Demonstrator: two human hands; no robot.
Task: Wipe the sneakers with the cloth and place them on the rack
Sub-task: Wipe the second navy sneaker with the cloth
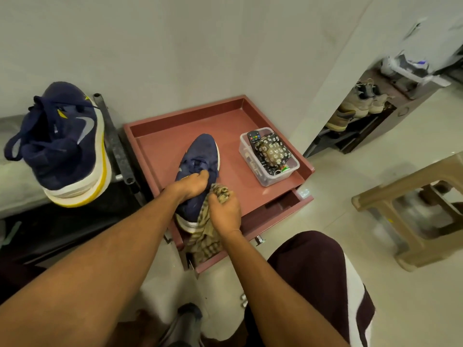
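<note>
Right hand (225,211): grip closed around the checked cloth (205,236), pressed to the heel side of the navy sneaker (200,151). Left hand (193,185): grip closed over that sneaker's collar. Sneaker lies on the red counter (160,149), toe to 12 o'clock. Second sneaker (65,151) at its 9 o'clock, apart. Plastic box (278,177) at 3 o'clock; shoe rack (350,139) beyond, at 2 o'clock.

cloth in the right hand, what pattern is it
The cloth is beige with dark olive checks, seen in the head view.
</note>
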